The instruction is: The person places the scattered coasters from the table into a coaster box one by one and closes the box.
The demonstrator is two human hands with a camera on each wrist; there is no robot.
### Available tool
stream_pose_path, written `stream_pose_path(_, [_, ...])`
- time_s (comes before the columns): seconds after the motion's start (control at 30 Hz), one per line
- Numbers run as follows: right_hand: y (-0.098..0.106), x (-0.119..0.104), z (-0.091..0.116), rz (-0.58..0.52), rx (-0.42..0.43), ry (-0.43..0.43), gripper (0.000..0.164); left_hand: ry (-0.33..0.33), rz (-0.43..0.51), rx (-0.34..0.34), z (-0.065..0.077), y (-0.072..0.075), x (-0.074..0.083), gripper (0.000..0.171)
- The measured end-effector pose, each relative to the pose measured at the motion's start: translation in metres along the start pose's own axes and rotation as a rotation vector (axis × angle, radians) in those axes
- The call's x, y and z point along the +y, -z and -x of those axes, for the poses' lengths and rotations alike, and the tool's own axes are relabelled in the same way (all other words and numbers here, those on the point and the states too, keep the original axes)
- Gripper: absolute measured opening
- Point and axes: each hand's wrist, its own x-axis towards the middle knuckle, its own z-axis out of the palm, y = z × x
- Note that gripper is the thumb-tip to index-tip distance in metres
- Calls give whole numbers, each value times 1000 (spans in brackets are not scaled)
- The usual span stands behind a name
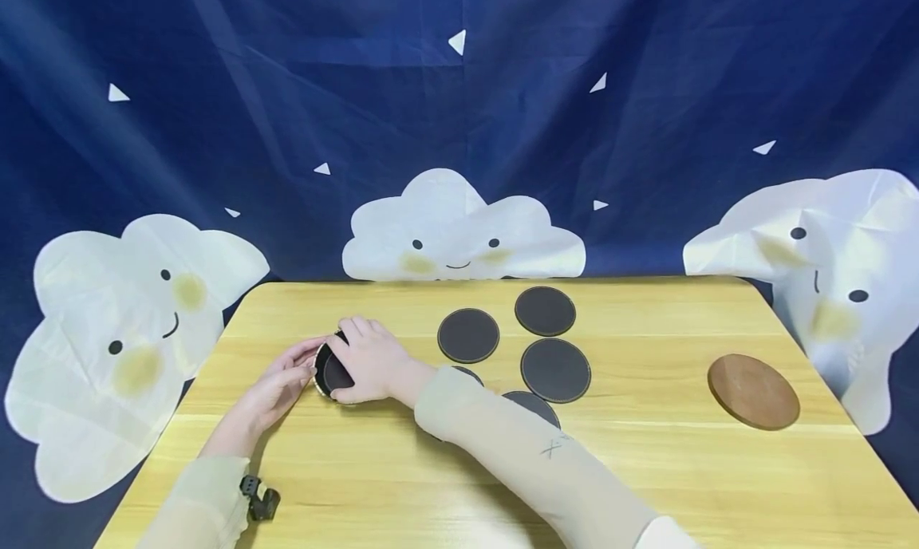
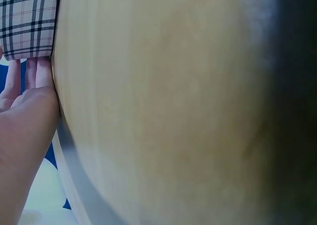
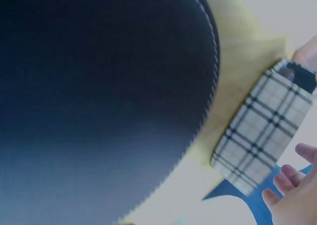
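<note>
A round holder with plaid sides (image 2: pixel 29 24) and a dark inside stands on the table's left part. My left hand (image 1: pixel 276 385) grips it, thumb on the near side and fingers along the far side. Over its mouth lies my right hand (image 1: pixel 376 361), holding a round black coaster (image 1: pixel 336 375) at the opening. The right palm covers much of that coaster, so how deep it sits cannot be seen. In the right wrist view, the plaid holder (image 3: pixel 262 128) is upright on the table, with fingers (image 3: pixel 285 183) beside it.
Several black coasters with stitched rims, such as this coaster (image 1: pixel 468 335) and another coaster (image 1: pixel 556 370), lie mid-table, some partly under the right sleeve (image 1: pixel 502 453). A brown disc (image 1: pixel 754 391) lies at the right. Behind the wooden table (image 1: pixel 668 469) hangs a blue cloud-print curtain (image 1: pixel 459 118).
</note>
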Motion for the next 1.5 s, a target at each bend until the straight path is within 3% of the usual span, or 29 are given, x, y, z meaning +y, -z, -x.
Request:
stream_pose_path(0.2, [19, 17, 7, 33, -22, 0, 92, -4, -4, 6, 1, 1, 0, 57])
stream_pose_path(0.5, [36, 64, 30, 33, -41, -60, 94, -13, 25, 11, 4, 1, -2, 62])
stream_pose_path(0.93, [36, 124, 70, 17, -36, -181, 90, -18, 35, 33, 2, -1, 0, 53])
stream_pose_path(1.5, [24, 180, 127, 8, -53, -311, 85, -10, 33, 31, 0, -3, -1, 56])
